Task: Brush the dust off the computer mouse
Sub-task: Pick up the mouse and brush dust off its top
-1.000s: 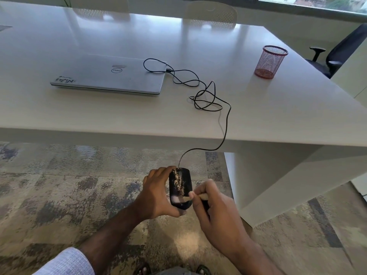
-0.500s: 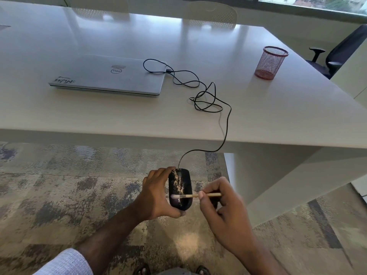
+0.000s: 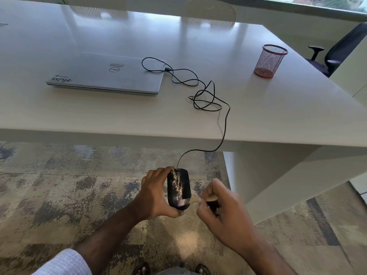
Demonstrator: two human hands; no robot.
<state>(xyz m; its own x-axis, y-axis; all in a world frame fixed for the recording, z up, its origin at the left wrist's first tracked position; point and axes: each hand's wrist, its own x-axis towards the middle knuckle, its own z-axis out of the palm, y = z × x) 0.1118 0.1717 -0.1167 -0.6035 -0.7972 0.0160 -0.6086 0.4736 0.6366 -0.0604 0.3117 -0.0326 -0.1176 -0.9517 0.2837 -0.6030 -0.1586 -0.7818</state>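
A black wired computer mouse (image 3: 178, 187) with pale dust streaks on its top is held in the air below the table edge. My left hand (image 3: 154, 195) grips it from the left side, thumb under its near end. My right hand (image 3: 220, 211) pinches a small brush (image 3: 191, 201) with a pale wooden handle. Its white bristles touch the near end of the mouse. The mouse's black cable (image 3: 206, 100) runs up over the table edge and loops across the top to the laptop.
A closed silver laptop (image 3: 107, 74) lies on the white table (image 3: 258, 120). A red mesh pen cup (image 3: 270, 60) stands at the right. A black office chair (image 3: 341, 48) is at the far right. Patterned carpet (image 3: 59, 185) lies below.
The brush has swept toward the near end of the mouse and my right hand has drawn in closer to it. My left hand keeps the mouse in the same place.
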